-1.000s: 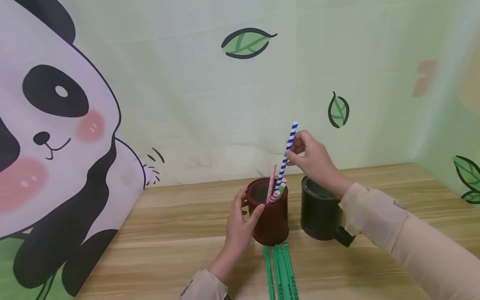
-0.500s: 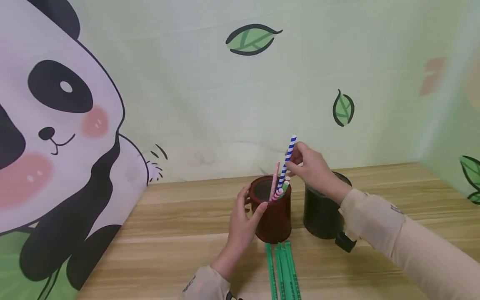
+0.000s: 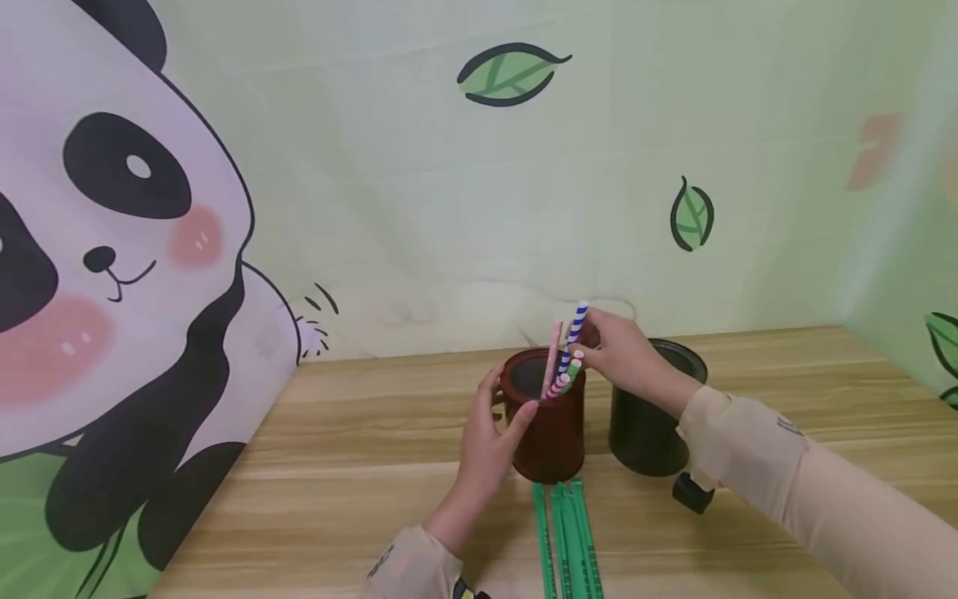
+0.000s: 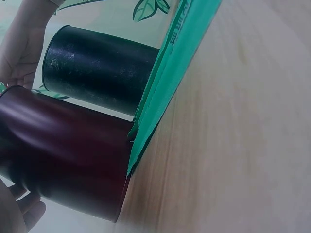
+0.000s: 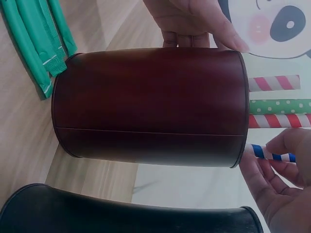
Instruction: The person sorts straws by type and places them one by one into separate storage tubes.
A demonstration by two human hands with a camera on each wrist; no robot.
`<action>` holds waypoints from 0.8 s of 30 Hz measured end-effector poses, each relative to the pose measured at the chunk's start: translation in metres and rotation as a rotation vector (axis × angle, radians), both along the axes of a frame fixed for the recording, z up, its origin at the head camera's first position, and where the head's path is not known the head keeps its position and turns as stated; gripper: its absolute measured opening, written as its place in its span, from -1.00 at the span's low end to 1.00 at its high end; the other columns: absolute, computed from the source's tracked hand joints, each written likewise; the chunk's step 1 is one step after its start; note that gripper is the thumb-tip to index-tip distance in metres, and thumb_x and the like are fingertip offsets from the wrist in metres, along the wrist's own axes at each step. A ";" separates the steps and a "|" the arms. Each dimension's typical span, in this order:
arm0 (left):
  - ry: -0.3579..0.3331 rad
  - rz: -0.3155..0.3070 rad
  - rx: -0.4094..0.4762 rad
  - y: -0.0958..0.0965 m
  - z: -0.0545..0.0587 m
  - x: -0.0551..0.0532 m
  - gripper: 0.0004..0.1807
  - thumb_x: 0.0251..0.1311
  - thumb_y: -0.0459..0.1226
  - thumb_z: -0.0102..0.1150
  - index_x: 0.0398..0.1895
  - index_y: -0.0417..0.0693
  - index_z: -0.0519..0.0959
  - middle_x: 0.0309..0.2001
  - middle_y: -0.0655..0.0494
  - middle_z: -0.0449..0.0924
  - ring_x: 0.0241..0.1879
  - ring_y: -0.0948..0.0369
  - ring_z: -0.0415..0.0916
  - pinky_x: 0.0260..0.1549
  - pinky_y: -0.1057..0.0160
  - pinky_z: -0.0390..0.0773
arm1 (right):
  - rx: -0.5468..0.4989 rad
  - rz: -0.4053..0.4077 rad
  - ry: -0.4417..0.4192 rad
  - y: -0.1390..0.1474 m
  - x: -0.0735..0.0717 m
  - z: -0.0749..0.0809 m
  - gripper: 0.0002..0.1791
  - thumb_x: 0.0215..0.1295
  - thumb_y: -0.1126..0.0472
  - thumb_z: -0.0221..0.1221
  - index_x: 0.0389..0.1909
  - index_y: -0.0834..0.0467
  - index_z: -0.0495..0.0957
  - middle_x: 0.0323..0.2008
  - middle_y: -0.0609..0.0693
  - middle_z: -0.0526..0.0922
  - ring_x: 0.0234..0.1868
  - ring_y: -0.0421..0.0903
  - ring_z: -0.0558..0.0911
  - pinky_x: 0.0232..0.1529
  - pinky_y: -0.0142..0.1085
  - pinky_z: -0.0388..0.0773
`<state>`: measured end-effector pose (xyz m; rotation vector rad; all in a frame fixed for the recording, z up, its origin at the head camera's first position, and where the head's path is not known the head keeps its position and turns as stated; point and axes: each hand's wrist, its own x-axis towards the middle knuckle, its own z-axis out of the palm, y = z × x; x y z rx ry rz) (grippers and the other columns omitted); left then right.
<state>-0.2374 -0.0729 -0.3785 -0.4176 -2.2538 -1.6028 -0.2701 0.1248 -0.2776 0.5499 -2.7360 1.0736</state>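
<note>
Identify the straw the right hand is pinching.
The blue-and-white striped straw; the other straws in the brown mug show pink, green or red, no blue.

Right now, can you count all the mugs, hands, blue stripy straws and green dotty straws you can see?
Mugs: 2 (dark red mug and black mug)
Hands: 2 (left hand and right hand)
Blue striped straw: 1
Green dotted straw: 1
Total: 6
</note>
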 end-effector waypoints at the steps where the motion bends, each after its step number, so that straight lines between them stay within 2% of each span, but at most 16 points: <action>1: 0.002 -0.002 -0.001 0.001 0.001 0.000 -0.32 0.25 0.01 0.16 0.40 0.10 0.22 0.23 0.07 0.47 0.12 0.08 0.45 0.01 0.04 0.45 | 0.004 0.004 0.005 0.001 0.000 0.001 -0.74 0.30 0.31 0.16 -0.03 0.31 0.45 -0.18 0.23 0.65 -0.21 0.01 0.62 -0.17 -0.16 0.65; 6: -0.002 -0.004 -0.003 0.003 0.005 0.000 -0.31 0.25 0.00 0.16 0.40 0.08 0.21 0.20 0.06 0.49 0.13 0.08 0.45 0.02 0.06 0.45 | 0.026 0.024 0.007 0.004 0.000 0.005 -0.76 0.27 0.32 0.17 -0.08 0.32 0.48 -0.18 0.23 0.66 -0.18 0.04 0.64 -0.11 -0.11 0.65; 12: 0.004 -0.005 0.000 0.005 0.007 0.001 -0.31 0.25 -0.02 0.17 0.40 0.06 0.21 0.20 0.05 0.49 0.13 0.07 0.44 0.02 0.03 0.45 | 0.052 0.072 -0.023 0.010 0.003 0.012 -0.80 0.23 0.31 0.21 -0.15 0.28 0.51 -0.26 0.16 0.67 -0.25 -0.04 0.60 -0.16 -0.18 0.63; 16: 0.005 0.006 -0.003 0.006 0.006 0.000 -0.31 0.24 -0.02 0.18 0.40 0.07 0.22 0.18 0.04 0.50 0.13 0.07 0.45 0.02 0.00 0.46 | 0.044 0.094 -0.035 0.012 0.005 0.013 -0.81 0.22 0.32 0.21 -0.16 0.27 0.51 -0.31 0.13 0.66 -0.30 -0.09 0.60 -0.21 -0.24 0.62; 24: -0.029 0.021 0.000 0.005 -0.001 -0.001 -0.31 0.22 0.01 0.20 0.39 0.13 0.22 0.20 0.05 0.49 0.11 0.07 0.45 0.03 0.01 0.45 | 0.009 0.101 -0.039 0.019 0.009 0.016 -0.81 0.23 0.29 0.21 -0.15 0.24 0.52 -0.31 0.10 0.64 -0.32 -0.08 0.64 -0.18 -0.24 0.64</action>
